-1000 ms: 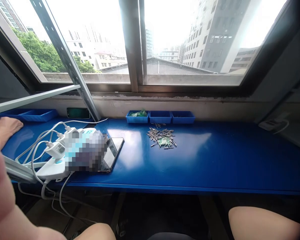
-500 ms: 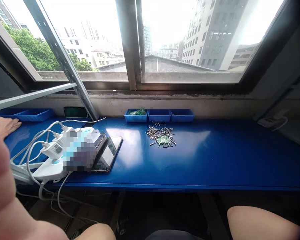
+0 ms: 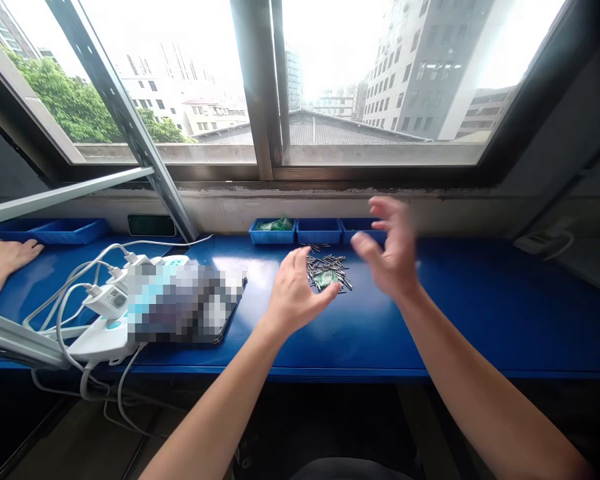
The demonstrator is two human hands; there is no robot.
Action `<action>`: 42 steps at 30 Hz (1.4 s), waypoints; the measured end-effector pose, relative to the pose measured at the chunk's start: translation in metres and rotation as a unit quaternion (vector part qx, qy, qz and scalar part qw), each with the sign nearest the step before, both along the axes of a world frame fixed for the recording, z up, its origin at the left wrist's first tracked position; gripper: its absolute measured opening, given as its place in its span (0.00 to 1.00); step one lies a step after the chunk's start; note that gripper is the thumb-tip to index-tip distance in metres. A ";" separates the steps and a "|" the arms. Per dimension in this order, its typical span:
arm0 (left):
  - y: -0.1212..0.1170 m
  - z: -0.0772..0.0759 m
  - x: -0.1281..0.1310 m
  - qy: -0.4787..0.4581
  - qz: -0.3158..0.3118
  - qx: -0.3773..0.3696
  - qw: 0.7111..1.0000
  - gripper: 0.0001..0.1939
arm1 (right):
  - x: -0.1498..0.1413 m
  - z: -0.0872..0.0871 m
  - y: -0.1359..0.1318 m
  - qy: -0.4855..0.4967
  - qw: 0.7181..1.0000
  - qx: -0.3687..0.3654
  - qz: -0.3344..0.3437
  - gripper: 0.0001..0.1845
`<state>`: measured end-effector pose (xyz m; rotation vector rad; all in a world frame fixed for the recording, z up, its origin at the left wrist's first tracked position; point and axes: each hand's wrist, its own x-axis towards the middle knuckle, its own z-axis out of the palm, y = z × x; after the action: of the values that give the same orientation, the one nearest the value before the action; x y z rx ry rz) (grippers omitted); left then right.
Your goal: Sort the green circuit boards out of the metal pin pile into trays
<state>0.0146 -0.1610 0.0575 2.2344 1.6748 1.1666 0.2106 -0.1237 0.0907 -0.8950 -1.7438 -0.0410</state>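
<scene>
My left hand (image 3: 300,291) is over the blue tabletop at the left side of a loose pile of thin metal pins (image 3: 334,261), hiding part of it. Its thumb is spread away from the fingers and nothing is held. A small green-tinted clear packet (image 3: 326,279) lies among the pins. To the right and higher, my right hand (image 3: 393,250) hovers in front of the right blue bin (image 3: 350,225), fingers apart, empty and slightly blurred. The middle blue bin (image 3: 319,231) and the left blue bin (image 3: 274,235), which contains green plastic, stand in a row behind the pile.
At left, a white power strip (image 3: 100,341) with chargers and cables lies beside a phone (image 3: 223,330), partly blurred out. A metal shelf frame (image 3: 130,127) rises there. Beyond it, another person's hand (image 3: 13,257) rests near blue trays (image 3: 73,231). A window stands behind.
Both my hands have come up over the table, the left to the pin pile and the right toward the right bin. Before, a large out-of-focus hand filled the lower left.
</scene>
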 end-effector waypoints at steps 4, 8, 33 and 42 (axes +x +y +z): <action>0.032 -0.038 -0.013 0.157 0.009 -0.235 0.959 0.66 | -0.003 -0.059 0.008 -0.234 0.938 -0.255 -0.024 0.54; 0.054 -0.055 -0.013 0.206 -0.011 -0.228 0.951 0.60 | -0.006 -0.095 0.025 -0.347 0.862 -0.367 -0.048 0.46; 0.159 -0.054 -0.002 0.025 0.057 -0.115 0.991 0.26 | -0.032 -0.092 0.124 -0.163 0.948 -0.243 -0.123 0.20; 0.180 -0.062 -0.006 -0.102 0.134 -0.161 0.972 0.18 | -0.038 -0.103 0.135 -0.143 0.947 -0.247 -0.146 0.17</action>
<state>0.0091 0.0190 -0.0043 1.6787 1.9563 1.0413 0.1730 0.0110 -0.0127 -1.5788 -1.9082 0.0807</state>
